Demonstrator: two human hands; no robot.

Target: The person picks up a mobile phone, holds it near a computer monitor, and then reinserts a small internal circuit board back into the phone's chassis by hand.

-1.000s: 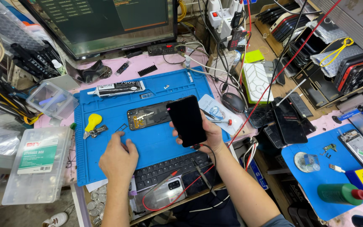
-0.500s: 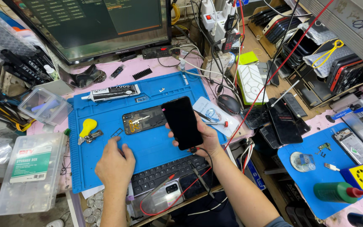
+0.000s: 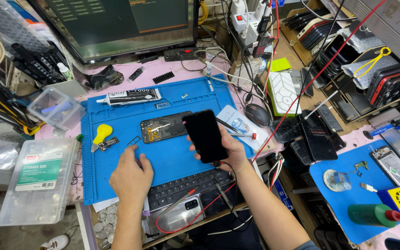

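the blue mat (image 3: 116,185) has open room along its near left part, between the left hand (image 3: 130,173) and the mat's left edge. farther back, a yellow tool (image 3: 102,134), an opened phone body (image 3: 163,127) and a glue tube (image 3: 128,97) lie in the way. the right hand (image 3: 228,148) holds a black phone (image 3: 204,135) over the mat's right half. left is blocked by a clear storage box (image 3: 38,180); right, cables and a mouse (image 3: 255,114) crowd the edge.
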